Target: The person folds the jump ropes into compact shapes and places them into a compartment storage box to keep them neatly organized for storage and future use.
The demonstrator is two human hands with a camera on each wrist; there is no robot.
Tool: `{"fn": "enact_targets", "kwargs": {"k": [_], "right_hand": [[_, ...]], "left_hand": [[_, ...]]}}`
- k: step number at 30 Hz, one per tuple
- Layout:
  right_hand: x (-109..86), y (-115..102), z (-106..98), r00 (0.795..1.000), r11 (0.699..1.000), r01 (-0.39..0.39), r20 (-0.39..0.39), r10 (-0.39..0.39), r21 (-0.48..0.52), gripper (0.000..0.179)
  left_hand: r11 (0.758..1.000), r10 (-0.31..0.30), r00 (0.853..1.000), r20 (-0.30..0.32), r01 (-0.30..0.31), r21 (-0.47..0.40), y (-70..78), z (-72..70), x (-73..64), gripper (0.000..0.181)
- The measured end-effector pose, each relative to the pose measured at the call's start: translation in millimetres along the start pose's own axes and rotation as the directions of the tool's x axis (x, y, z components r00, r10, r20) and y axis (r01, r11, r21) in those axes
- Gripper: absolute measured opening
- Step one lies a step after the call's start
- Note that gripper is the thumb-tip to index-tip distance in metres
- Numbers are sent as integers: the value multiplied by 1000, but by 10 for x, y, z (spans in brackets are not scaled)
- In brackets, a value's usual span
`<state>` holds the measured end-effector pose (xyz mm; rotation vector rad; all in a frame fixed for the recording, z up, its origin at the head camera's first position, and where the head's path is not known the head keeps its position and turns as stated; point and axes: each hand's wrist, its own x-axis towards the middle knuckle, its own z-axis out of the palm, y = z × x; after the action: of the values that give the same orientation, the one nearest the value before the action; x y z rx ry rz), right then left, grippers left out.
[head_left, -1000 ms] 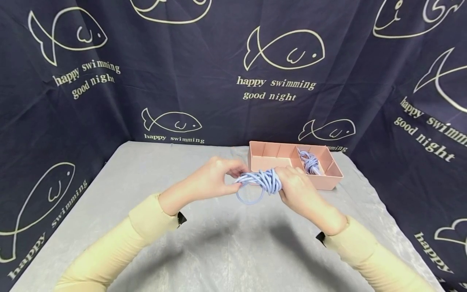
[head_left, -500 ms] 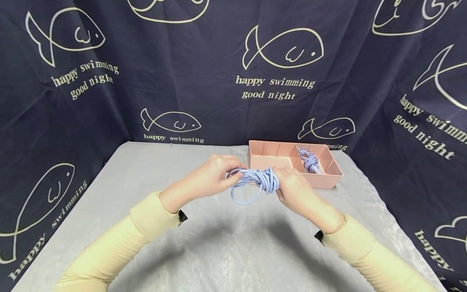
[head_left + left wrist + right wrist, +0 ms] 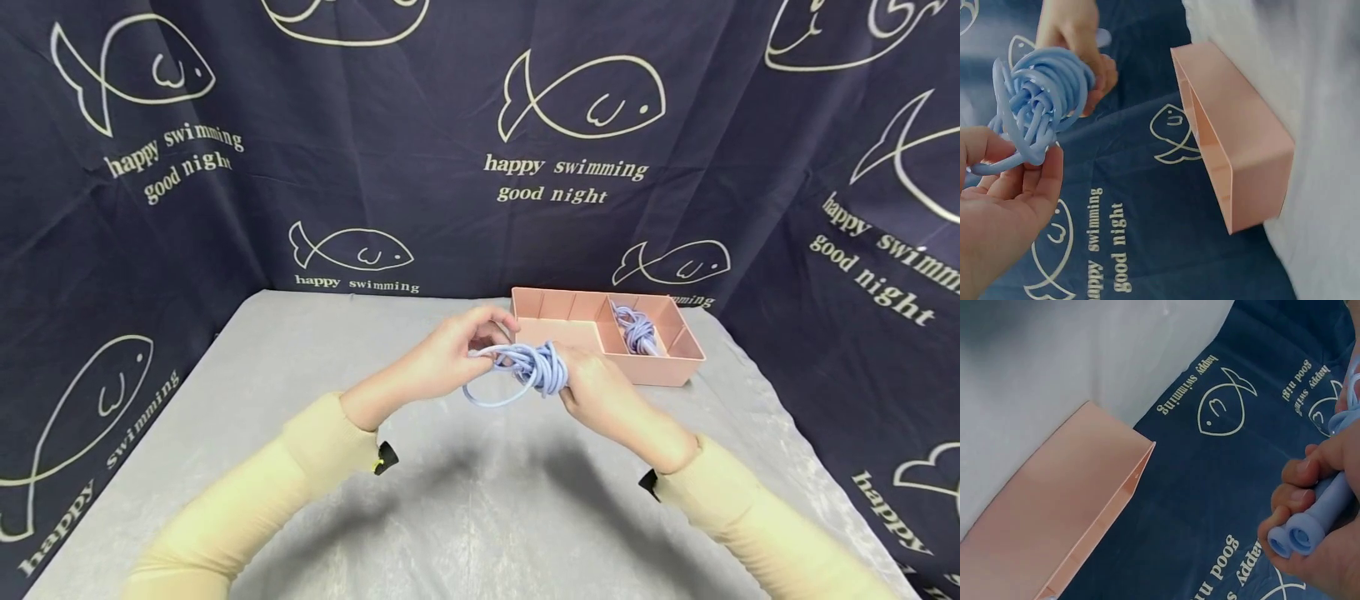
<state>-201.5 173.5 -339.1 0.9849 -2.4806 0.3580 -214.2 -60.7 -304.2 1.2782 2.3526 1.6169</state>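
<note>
A blue jump rope (image 3: 545, 367) is wound into a bundle and held above the table in front of the pink box. My right hand (image 3: 600, 392) grips its two handles (image 3: 1316, 528), whose hollow ends poke out of the fist in the right wrist view. At the other end of the bundle, my left hand (image 3: 457, 357) pinches a strand of the rope (image 3: 1007, 165) between thumb and fingers. One loose loop (image 3: 491, 404) hangs below the left fingers. Part of the coil is hidden behind the right hand in the head view.
The pink box (image 3: 660, 372) stands at the back right of the grey-covered table (image 3: 360, 517), with a divider inside. A second bundled rope (image 3: 637, 332) lies in its right compartment. Dark blue fish-print cloth (image 3: 450, 125) hangs behind and at both sides.
The loose loop has slid left and grown wider. My left hand has shifted its fingers on the rope, the index finger now raised. My right hand has moved slightly left.
</note>
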Motion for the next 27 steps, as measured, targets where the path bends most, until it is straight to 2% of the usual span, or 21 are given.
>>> {"fn": "enact_targets", "kwargs": {"k": [4, 6, 9, 12, 14, 16, 18, 19, 20, 21, 22, 24, 26, 27], "right_hand": [[-31, -12, 4, 998, 999, -16, 58, 13, 45, 11], [-43, -20, -5, 996, 997, -28, 90, 21, 76, 14], [-57, -24, -26, 991, 992, -38, 133, 22, 120, 20], [-65, -13, -43, 984, 983, -27, 177, -5, 180, 18], [-64, -5, -45, 979, 973, -16, 200, -31, 228, 17], [-63, 3, -38, 976, 962, -11, 211, -48, 272, 16], [-61, 10, -35, 975, 949, -11, 216, -60, 316, 16], [-61, 13, -33, 974, 943, -12, 217, -64, 334, 16], [-60, 14, -32, 973, 936, -18, 221, -64, 351, 15], [-60, 15, -34, 972, 930, -21, 225, -67, 367, 14], [-59, 16, -37, 970, 922, -25, 231, -71, 387, 15], [-59, 13, -45, 967, 908, -29, 242, -80, 419, 17], [-61, 14, -54, 962, 894, -34, 257, -92, 448, 18], [-62, 16, -58, 959, 887, -35, 264, -99, 461, 20]], "left_hand": [[986, -19, 999, 47, 26, -162, -58, -22, 16, 36], [980, -19, 997, 70, 33, -195, -74, -35, 19, 36], [980, -18, 996, 93, 36, -197, -85, -44, 21, 37], [987, -12, 993, 114, 30, -156, -94, -47, 15, 34], [995, 17, 993, 118, -5, -102, -102, -45, 7, 30], [997, 79, 991, 112, -77, -23, -117, -41, 1, 28], [977, 182, 979, 92, -191, 92, -123, -38, 5, 25], [955, 241, 967, 83, -251, 157, -125, -38, 6, 24], [922, 305, 949, 75, -314, 227, -122, -39, 8, 22], [877, 374, 924, 76, -379, 296, -120, -40, 11, 21], [816, 445, 892, 85, -443, 372, -111, -43, 15, 20], [678, 560, 820, 121, -537, 502, -96, -51, 17, 18], [530, 645, 743, 182, -606, 593, -89, -66, 14, 18], [447, 680, 699, 221, -635, 630, -89, -75, 13, 18]]}}
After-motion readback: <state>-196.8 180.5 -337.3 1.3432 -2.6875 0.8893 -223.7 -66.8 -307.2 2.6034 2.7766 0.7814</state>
